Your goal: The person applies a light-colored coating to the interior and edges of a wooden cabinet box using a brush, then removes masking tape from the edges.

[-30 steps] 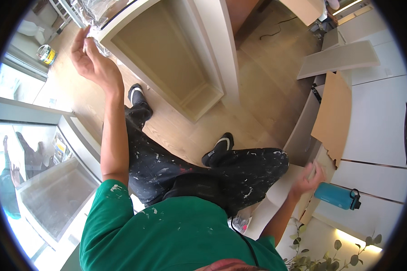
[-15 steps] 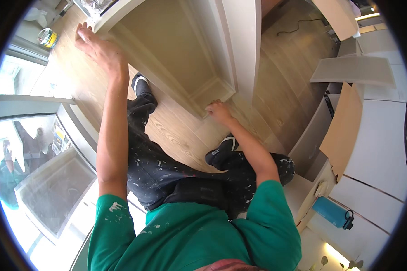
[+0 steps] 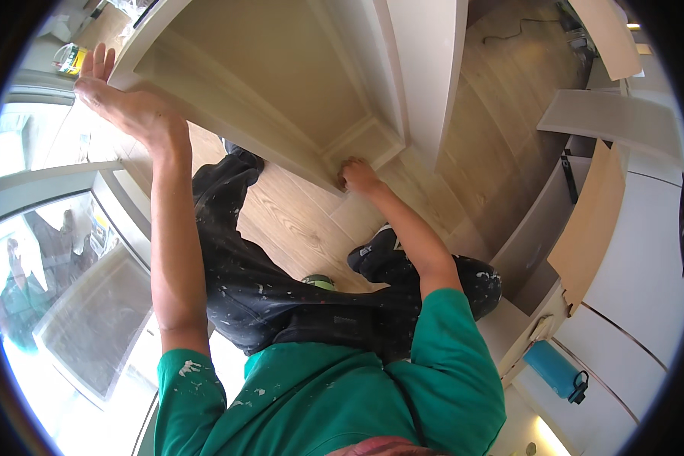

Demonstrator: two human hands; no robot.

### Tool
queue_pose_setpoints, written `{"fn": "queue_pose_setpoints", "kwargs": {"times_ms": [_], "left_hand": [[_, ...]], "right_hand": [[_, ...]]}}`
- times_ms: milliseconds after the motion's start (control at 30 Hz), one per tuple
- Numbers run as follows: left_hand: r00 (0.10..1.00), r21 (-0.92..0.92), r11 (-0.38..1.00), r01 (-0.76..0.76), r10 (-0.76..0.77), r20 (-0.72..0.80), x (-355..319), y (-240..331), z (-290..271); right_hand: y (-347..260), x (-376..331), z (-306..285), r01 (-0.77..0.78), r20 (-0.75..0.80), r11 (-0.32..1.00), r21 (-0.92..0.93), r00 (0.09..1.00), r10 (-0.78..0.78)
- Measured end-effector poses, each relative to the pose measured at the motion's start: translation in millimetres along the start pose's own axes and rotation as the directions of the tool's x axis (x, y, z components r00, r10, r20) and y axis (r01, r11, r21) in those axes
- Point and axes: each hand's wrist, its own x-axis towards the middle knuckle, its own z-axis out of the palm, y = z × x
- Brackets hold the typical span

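A tall beige panelled piece (image 3: pixel 273 76) with a recessed face and raised frame, like a door or cabinet front, stands tilted before me. My left hand (image 3: pixel 133 106) is at its upper left edge, fingers stretched up and palm toward the edge. At its lower corner, near the floor, my right hand (image 3: pixel 359 176) has its fingers curled over the edge; the fingertips are partly hidden. My dark, paint-flecked trousers (image 3: pixel 258 296) show below, with my legs bent and spread around the piece.
Wood-look floor (image 3: pixel 281 213) lies between my legs, with a green round object (image 3: pixel 319 282) partly hidden there. To the right are a white counter (image 3: pixel 638 243), a cardboard sheet (image 3: pixel 589 228), loose panels (image 3: pixel 608 118) and a blue bottle (image 3: pixel 555 370). A paint tub (image 3: pixel 70 59) stands far left, above a glass door (image 3: pixel 76 296).
My left hand has moved left and slightly down, its fingers straightening. The piece's upper left edge has swung left with it. My right hand has shifted slightly left; a green object now shows between my legs.
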Motion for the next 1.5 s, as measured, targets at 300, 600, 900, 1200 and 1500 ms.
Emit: {"fn": "queue_pose_setpoints", "kwargs": {"times_ms": [300, 600, 900, 1200, 1500], "left_hand": [[1.000, -0.040, 0.999, -0.016, 0.017, 0.022, 1.3, -1.6, 0.5], [0.995, 0.076, 0.993, -0.094, 0.095, -0.018, -0.4, 4.7, 6.6], [0.987, 0.126, 0.980, -0.152, 0.158, -0.039, -0.6, 2.5, 6.9], [0.990, -0.068, 0.994, 0.082, -0.089, -0.110, -34.3, 2.7, -9.4], [0.984, 0.055, 0.986, 0.158, -0.162, 0.079, -89.8, -16.4, 9.4]], "right_hand": [[-6.0, 19.5, -7.2, 0.011, 0.267, 1.000, -0.029, 0.964, -0.003], [-6.2, 27.1, 5.0, 0.024, 0.345, 0.984, -0.179, 0.938, 0.040], [-2.0, 10.9, 24.2, -0.002, 0.181, 0.987, -0.160, 0.983, 0.031], [-2.3, 7.9, 42.3, -0.023, 0.151, 0.984, -0.179, 0.987, 0.051], [4.3, -5.3, 32.7, -0.026, 0.022, 0.995, -0.100, 0.999, 0.028]]}}
